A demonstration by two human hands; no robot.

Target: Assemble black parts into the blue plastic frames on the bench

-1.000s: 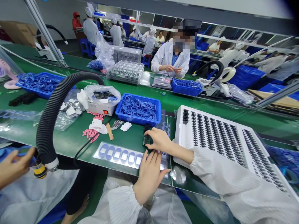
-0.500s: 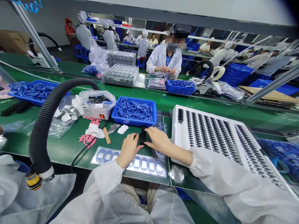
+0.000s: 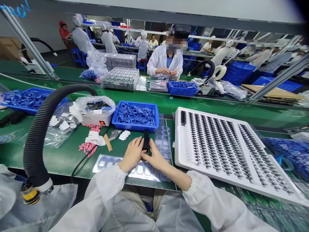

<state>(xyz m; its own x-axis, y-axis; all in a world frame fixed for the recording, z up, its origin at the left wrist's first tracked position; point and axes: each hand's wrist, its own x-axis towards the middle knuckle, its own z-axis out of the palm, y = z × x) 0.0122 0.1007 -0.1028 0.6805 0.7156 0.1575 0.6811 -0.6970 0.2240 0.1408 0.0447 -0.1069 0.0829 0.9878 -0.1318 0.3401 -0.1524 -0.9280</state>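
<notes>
Just in front of a blue tray, a long narrow black piece (image 3: 146,140) rests on the green table, its far end pointing at the tray. I cannot make out its exact kind. My left hand (image 3: 132,152) presses against its left side with the fingers together. On the other side, my right hand (image 3: 154,157) has its fingers along the right edge and its thumb near the close end. Both hands grip the piece between them. Under my wrists lies a clear sheet of oval blue-rimmed stickers (image 3: 140,170); a second similar sheet (image 3: 163,141) lies right of the piece.
A blue tray (image 3: 135,128) of blue parts stands ahead. To the right is a white foam tray (image 3: 177,148) with rows of black parts. Leftward are a white device (image 3: 98,120), pink pieces (image 3: 88,146) and a black hose (image 3: 36,138). A co-worker (image 3: 166,61) sits opposite.
My right hand has come down along the black piece toward me, its thumb now at the near end and close to my left hand. The view has shifted slightly.
</notes>
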